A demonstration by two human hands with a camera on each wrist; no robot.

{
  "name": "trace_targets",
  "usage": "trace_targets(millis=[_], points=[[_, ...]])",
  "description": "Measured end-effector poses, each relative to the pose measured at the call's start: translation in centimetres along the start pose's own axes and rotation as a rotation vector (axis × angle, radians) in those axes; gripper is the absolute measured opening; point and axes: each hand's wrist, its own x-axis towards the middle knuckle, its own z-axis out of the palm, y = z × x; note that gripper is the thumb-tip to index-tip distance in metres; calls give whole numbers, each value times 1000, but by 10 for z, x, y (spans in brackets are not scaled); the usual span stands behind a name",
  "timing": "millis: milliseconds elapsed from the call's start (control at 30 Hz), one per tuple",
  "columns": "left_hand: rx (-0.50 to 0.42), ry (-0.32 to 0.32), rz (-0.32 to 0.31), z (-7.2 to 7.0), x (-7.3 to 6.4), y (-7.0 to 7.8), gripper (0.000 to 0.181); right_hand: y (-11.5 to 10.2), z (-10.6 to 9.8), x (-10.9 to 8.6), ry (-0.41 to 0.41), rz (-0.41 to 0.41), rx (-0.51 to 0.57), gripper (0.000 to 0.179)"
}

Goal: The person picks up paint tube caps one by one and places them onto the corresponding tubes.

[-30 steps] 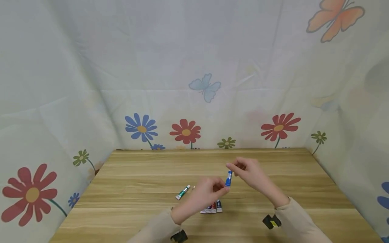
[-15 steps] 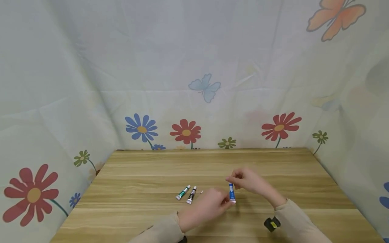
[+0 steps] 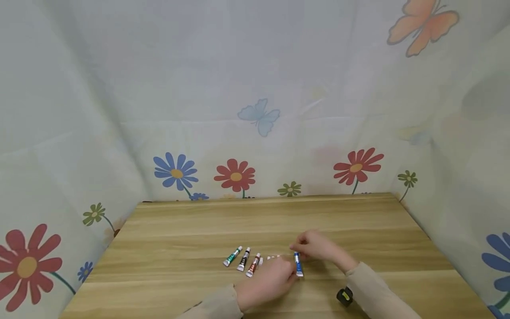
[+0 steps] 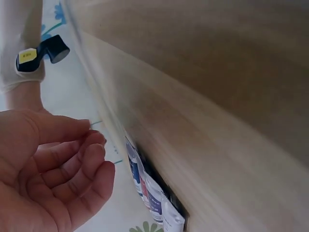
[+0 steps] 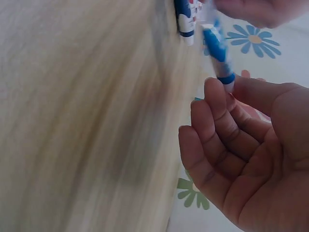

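In the head view a small blue paint tube [image 3: 298, 264] stands nearly upright between my hands. My right hand [image 3: 316, 245] pinches it at its cap end; the right wrist view shows the blue tube [image 5: 218, 53] with thumb and forefinger at its white cap. My left hand [image 3: 271, 277] is at the flat crimped end, thumb and forefinger together there. From the left wrist, my left hand [image 4: 58, 169] hides the blue tube. Left of the hands lie a green paint tube [image 3: 233, 256], a black paint tube [image 3: 243, 259] and a reddish-brown paint tube [image 3: 253, 264].
More paint tubes [image 4: 155, 200] lie side by side, mostly hidden by my left hand in the head view. A dark blue paint tube [image 5: 184, 20] shows near the held one. The wooden table [image 3: 191, 226] meets a flower-printed cloth [image 3: 207, 88] at the back.
Both hands have come down and slightly nearer with the blue tube. The black and reddish-brown tubes have come into sight from behind my left hand. The head view has turned slightly.
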Motion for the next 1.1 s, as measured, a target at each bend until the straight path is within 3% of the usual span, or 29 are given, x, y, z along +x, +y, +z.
trace_targets(millis=[200, 567, 867, 1100], points=[[13, -48, -54, 3, 2, -2, 26, 4, 9, 6, -22, 0, 13, 31], [149, -60, -23, 10, 4, -5, 22, 9, 17, 13, -46, 7, 19, 29], [108, -110, -33, 6, 2, -4, 19, 11, 20, 16, -48, 1, -12, 27], [103, -107, -36, 5, 2, -5, 17, 9, 20, 16, -39, -17, -27, 23]])
